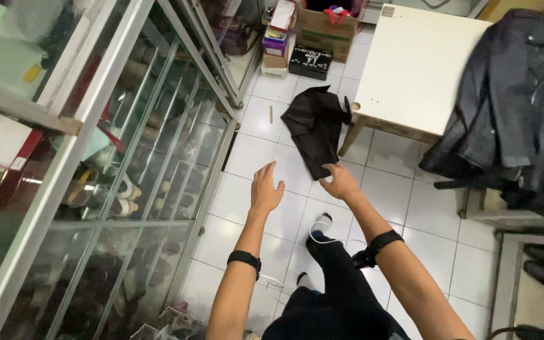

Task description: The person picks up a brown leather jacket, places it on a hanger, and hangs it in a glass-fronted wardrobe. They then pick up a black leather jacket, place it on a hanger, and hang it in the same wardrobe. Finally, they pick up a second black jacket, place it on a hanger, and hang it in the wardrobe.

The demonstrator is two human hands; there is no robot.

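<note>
A black garment (313,126) lies crumpled on the white tiled floor beside a table leg. My right hand (340,182) reaches down to its near edge and touches the cloth with the fingertips; whether it grips the cloth is unclear. My left hand (266,187) hovers to the left of the garment, fingers spread, holding nothing. Both wrists wear black bands. My dark trouser leg (338,271) and a white-trimmed sock show below the hands.
A glass display cabinet (127,189) with shoes on its shelves fills the left side. A white table (420,63) stands at the upper right. Dark jackets (517,107) hang at the right. Cardboard boxes (313,38) sit at the back.
</note>
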